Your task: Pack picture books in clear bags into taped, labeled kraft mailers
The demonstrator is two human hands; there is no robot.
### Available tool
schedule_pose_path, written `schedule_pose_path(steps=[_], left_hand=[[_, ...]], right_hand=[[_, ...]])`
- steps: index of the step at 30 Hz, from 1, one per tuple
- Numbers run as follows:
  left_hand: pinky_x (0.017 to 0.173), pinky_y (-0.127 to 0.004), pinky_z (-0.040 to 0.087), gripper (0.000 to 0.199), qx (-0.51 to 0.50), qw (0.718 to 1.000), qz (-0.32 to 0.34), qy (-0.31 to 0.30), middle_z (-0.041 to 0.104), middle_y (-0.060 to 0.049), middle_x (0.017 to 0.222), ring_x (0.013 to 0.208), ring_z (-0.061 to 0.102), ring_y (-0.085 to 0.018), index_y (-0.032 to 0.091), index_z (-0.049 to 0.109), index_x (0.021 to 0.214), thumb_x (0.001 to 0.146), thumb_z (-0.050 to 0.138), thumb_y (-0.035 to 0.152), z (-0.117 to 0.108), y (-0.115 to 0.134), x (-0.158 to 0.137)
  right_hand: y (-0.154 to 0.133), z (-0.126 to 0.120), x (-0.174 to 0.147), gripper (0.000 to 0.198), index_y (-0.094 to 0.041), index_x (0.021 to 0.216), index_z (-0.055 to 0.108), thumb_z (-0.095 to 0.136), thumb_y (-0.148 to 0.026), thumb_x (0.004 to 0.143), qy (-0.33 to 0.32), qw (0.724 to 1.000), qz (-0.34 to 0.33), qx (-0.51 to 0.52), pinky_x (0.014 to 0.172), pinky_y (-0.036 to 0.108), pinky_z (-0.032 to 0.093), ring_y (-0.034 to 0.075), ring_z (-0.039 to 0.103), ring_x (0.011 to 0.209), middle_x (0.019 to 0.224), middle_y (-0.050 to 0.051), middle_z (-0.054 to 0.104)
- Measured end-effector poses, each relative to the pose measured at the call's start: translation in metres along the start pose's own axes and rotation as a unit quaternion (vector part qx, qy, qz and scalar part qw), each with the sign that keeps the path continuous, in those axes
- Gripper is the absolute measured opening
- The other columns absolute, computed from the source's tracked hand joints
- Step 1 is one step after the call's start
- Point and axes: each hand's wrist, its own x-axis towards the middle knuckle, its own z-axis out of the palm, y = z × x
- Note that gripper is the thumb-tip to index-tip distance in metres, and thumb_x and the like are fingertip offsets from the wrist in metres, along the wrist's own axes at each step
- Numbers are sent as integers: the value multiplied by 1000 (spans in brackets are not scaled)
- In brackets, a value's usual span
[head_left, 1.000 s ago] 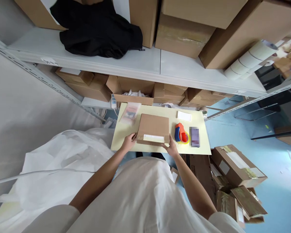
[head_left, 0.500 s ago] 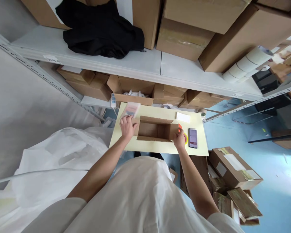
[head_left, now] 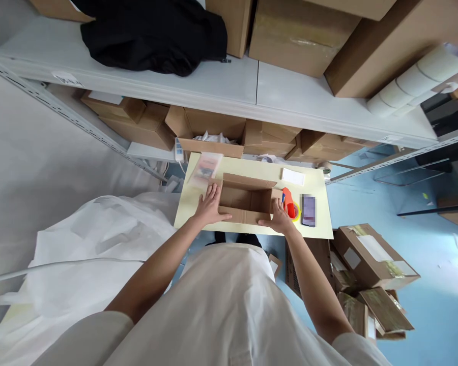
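Note:
An open cardboard box point(head_left: 245, 216) stands on the pale yellow table point(head_left: 189, 213), its flaps folded outward. My left hand point(head_left: 210, 206) grips its left end, with the fingers on the side flap and the thumb along the front flap. At the other end my right hand point(head_left: 279, 217) holds the box in the same way, thumb on the front flap. Just right of that hand lies an orange-red tape dispenser point(head_left: 288, 202), with a yellow-rimmed roll of tape point(head_left: 297, 211) beside it. Behind my left hand is a clear plastic bag point(head_left: 207, 166) with something reddish inside.
A phone point(head_left: 309, 210) and a white card or pad point(head_left: 293, 176) lie on the table's right side. A grey shelf point(head_left: 213, 96) with cartons and a black garment point(head_left: 152, 38) overhangs the back. Stacked cartons point(head_left: 377, 254) stand on the floor at right, white sheeting point(head_left: 95, 244) at left.
My left hand has moved right and down onto the box's left end. My right hand has come away from the tape dispenser onto the right end. The front flap now leans further outward.

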Motion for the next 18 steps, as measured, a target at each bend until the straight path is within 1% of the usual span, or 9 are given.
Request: schedule_pose_path(steps=[1, 3, 5, 7, 10, 12, 15, 17, 18], left_hand=[[111, -61, 15, 117, -22, 1000, 1, 13, 4, -20, 158, 145, 4, -37, 15, 2, 151, 66, 66, 65, 7, -4, 0], [112, -59, 17, 123, -83, 995, 9, 50, 4, -22, 157, 145, 5, -37, 16, -2, 151, 63, 71, 62, 20, -11, 3], [113, -54, 21, 126, -150, 984, 28, 90, 7, -22, 157, 145, 9, -36, 18, 0, 151, 60, 77, 58, 30, -18, 11], [115, -50, 24, 126, -200, 972, 47, 116, 11, -21, 157, 144, 13, -35, 19, 4, 151, 57, 81, 53, 36, -25, 21], [115, -48, 25, 120, -229, 962, 63, 133, 16, -20, 156, 143, 19, -34, 20, 12, 150, 57, 81, 51, 36, -31, 30], [114, -49, 27, 109, -225, 958, 82, 155, 20, -21, 155, 143, 22, -33, 18, 19, 148, 62, 78, 51, 33, -33, 30], [112, -50, 29, 79, -199, 951, 95, 217, 29, -19, 151, 141, 27, -33, 18, 41, 137, 71, 70, 52, 27, -37, 23], [110, -48, 33, 58, -198, 944, 72, 255, 39, -15, 146, 137, 34, -30, 20, 54, 124, 78, 62, 53, 22, -47, 22], [107, -46, 36, 49, -213, 936, 49, 276, 45, -14, 142, 134, 39, -28, 20, 57, 119, 82, 56, 54, 18, -54, 24]], right_hand=[[4, 8, 0, 117, -10, 149, 13, 69, -66, 64, 13, 1000, -5, 28, 110, 50, 28, 36, 15, 144, 155, 23, 17], [12, 23, 3, 122, -11, 150, 9, 71, -66, 61, 55, 995, -21, 84, 112, 50, 26, 34, 13, 145, 156, 22, 14], [18, 33, 9, 118, -13, 150, 12, 71, -65, 62, 100, 986, -37, 130, 113, 50, 26, 32, 18, 144, 156, 21, 18], [21, 39, 16, 114, -13, 150, 15, 70, -66, 64, 131, 977, -50, 159, 113, 50, 27, 32, 22, 143, 154, 21, 22], [22, 43, 21, 110, -13, 149, 18, 68, -65, 66, 154, 972, -62, 167, 113, 50, 27, 32, 23, 143, 154, 20, 23], [21, 43, 20, 109, -14, 150, 17, 68, -64, 67, 158, 973, -64, 154, 113, 51, 28, 32, 22, 143, 155, 20, 22], [19, 42, 13, 109, -16, 150, 14, 67, -65, 68, 152, 978, -65, 126, 112, 53, 29, 33, 21, 143, 155, 19, 20], [16, 39, 8, 110, -15, 150, 13, 66, -66, 69, 146, 981, -66, 108, 112, 53, 29, 34, 19, 144, 155, 20, 20], [15, 37, 7, 110, -15, 150, 12, 66, -66, 69, 141, 983, -65, 99, 112, 53, 28, 34, 18, 144, 155, 20, 20]])
